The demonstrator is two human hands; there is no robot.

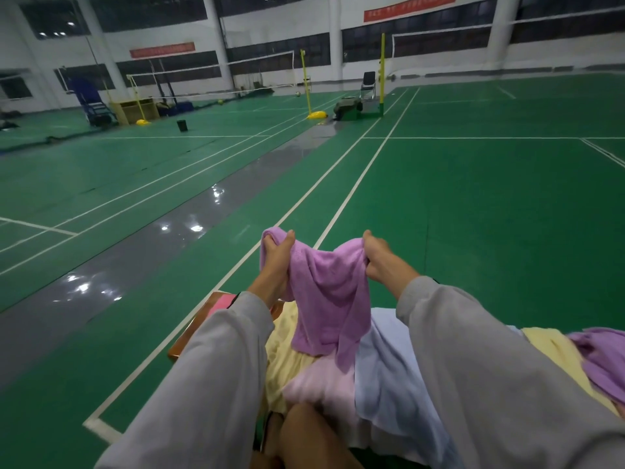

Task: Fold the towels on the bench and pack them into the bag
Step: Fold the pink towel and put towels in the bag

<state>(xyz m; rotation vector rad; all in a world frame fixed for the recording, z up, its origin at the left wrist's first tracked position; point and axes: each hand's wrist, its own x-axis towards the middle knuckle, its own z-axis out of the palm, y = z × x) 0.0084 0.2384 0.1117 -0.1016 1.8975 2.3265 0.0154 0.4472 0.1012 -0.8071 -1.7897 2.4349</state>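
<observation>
Early stage: left hand [277, 257] and right hand [380, 260] fingers pinching purple towel [328, 296] corners above tabletop [184, 340]; towel pile [385, 367] beneath unfolded; bag unseen.

Indoor sports hall, badminton courts. Green court floor [473, 198] marked with white boundary lines [351, 191]; a glossy grey walkway strip [169, 238] runs between courts and reflects overhead lights. Nets [203, 82] strung across yellow posts [306, 82] on weighted bases. Blue raised umpire chair [89, 99] at far left, a folding chair [368, 84] by a further post. Ball [297, 94] lying on the floor near the net. High white walls with dark window bands [280, 45] and red banners [162, 49].
</observation>
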